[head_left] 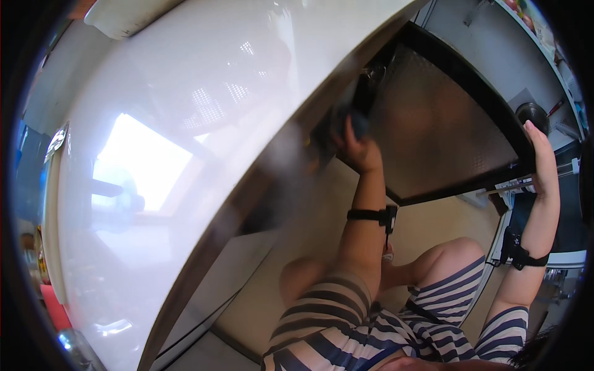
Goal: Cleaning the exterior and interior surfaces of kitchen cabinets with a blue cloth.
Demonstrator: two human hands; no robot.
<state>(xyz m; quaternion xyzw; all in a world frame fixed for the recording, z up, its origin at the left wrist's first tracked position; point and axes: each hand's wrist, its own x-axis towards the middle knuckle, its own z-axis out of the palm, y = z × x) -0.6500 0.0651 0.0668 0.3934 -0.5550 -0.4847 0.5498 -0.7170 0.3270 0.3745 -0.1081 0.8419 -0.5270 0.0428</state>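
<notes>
Under the white glossy tabletop (139, 83), my left hand (359, 150) is bent around a small dark blue object (358, 123), perhaps a cloth or sponge; blur hides its exact kind. To the right stands a dark-framed, textured translucent panel (445, 111), tilted out from beneath the tabletop. My right hand (539, 146) grips the outer corner of its black frame, the fingertips showing at the edge. The space behind my left hand is dark and blurred. Black straps with small devices are around both forearms.
Black cables (209, 317) run across a pale surface below the tabletop. A dark round pan (532, 116) rests on a white shelf beyond the panel. At the upper left, a white container (132, 16) sits on the tabletop. My bent knees are close over the beige floor (431, 220).
</notes>
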